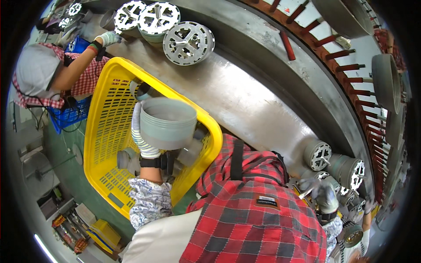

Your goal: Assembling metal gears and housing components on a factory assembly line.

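My left hand (139, 133), in a striped knit glove, grips a grey cylindrical cup (169, 125) by its side. The cup has ridges around its rim and is held upright over a yellow plastic basket (98, 144). Inside the basket lie more grey cylindrical parts (126, 160), partly hidden behind my arm and the cup. Far to the right, my gloved right hand (326, 197) is beside several grey cylinders with slotted metal end plates (351, 173). A shiny metal piece shows by its fingers, but blur hides whether they hold it.
Three cylinders with slotted discs (188, 44) stand at the far end of the metal bench (245, 94). Beyond it runs a curved rack of red pegs (326, 40) carrying grey rings. A co-worker's gloved hand (108, 38) is at the upper left, near a blue crate (70, 116).
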The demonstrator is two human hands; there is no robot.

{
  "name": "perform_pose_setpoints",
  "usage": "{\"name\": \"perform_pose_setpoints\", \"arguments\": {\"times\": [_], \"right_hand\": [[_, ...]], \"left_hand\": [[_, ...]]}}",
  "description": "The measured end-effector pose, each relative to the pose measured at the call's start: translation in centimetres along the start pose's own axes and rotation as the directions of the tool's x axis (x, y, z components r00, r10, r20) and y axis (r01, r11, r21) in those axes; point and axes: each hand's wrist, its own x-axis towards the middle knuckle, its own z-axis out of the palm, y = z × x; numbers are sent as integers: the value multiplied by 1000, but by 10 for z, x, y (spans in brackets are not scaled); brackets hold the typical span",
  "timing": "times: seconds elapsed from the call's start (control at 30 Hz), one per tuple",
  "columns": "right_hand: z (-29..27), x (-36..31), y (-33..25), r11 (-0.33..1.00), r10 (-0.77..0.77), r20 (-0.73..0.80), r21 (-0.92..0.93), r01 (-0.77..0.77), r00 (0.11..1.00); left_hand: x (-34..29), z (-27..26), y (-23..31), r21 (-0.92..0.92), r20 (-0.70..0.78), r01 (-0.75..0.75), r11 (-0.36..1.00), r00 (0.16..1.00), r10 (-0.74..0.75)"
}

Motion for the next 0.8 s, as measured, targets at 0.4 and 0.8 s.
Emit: {"name": "perform_pose_setpoints", "arguments": {"times": [0.4, 0.8], "right_hand": [[-5, 8, 38, 978, 199, -42, -48, -201, 979], [-42, 21, 90, 963, -227, -634, -261, 71, 740]], "left_hand": [[-45, 169, -250, 406, 913, -843, 354, 353, -207], [-42, 53, -302, 828, 241, 138, 544, 788, -566]]}}
